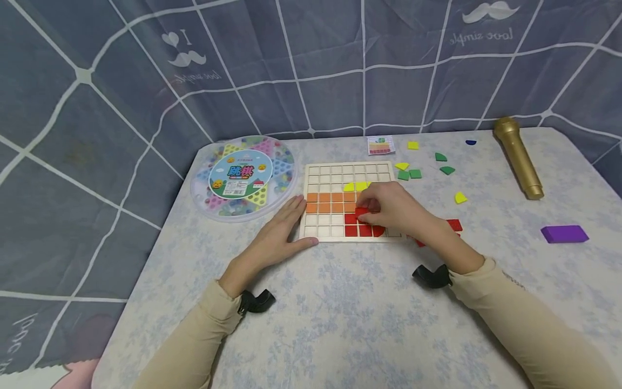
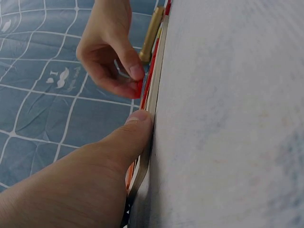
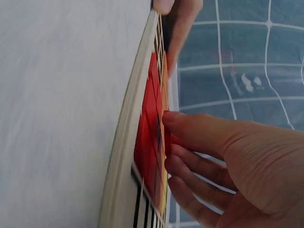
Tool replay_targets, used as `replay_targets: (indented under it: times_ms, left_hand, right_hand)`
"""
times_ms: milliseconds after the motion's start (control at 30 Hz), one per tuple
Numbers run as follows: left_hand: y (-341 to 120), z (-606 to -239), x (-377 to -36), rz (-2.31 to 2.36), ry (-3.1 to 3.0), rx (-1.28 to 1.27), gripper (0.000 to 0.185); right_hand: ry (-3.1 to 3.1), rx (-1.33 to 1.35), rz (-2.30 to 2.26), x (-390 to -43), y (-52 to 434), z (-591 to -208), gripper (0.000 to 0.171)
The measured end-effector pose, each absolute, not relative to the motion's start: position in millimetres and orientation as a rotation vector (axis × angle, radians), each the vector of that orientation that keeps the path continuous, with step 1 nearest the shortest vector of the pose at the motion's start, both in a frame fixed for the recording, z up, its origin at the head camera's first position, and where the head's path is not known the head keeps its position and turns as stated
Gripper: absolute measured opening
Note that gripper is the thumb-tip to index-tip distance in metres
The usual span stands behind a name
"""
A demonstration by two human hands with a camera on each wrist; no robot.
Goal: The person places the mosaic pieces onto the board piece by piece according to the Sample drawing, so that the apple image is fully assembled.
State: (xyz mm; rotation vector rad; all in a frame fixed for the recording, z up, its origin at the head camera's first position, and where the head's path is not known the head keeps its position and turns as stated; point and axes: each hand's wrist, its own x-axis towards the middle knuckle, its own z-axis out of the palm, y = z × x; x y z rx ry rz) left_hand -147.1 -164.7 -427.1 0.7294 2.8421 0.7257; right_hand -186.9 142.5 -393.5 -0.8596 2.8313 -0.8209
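- My right hand (image 1: 396, 208) is over the board (image 1: 348, 201), thumb and fingers pinching a red tile (image 1: 361, 213) at the red patch near the board's front edge.
- From the left wrist camera, that tile (image 2: 138, 88) shows as a red sliver between my thumb and fingertip, just above the board's face.
- My left hand (image 1: 282, 235) lies flat on the table (image 1: 340, 313) with straight fingers, holding nothing; its thumb presses against the board's front left corner.
- The board carries two rows of orange tiles (image 1: 330, 202) on the left, red tiles (image 1: 358, 230) below and to the right, and yellow tiles (image 1: 356, 186) just above my right hand.
- More red tiles (image 1: 454, 225) lie on the table beside my right wrist.
- Loose green (image 1: 409, 174) and yellow pieces (image 1: 460, 198) lie beyond the board on the right.
- A round game box (image 1: 244, 176) sits just left of the board.
- A gold microphone (image 1: 518, 157) and a purple block (image 1: 564, 233) lie well apart on the right.
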Motion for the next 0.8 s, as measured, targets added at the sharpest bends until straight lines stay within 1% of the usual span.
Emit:
replay_targets:
  times_ms: [300,600,800]
  left_hand:
    - [-165,-428,-147,0.718,2.837,0.702,0.098]
    - [-165,-429,-147,0.723,2.833,0.699,0.097]
    - [-165,-430,-148,0.727,2.836,0.716,0.097]
  right_hand:
    - [2.780,-0.937,-0.947,-181,117,-397,0.019]
    - [2.766,-1.026,-1.026,-179,109,-408,0.016]
    - [2.791,-1.064,-0.993,-176,106,-409,0.013]
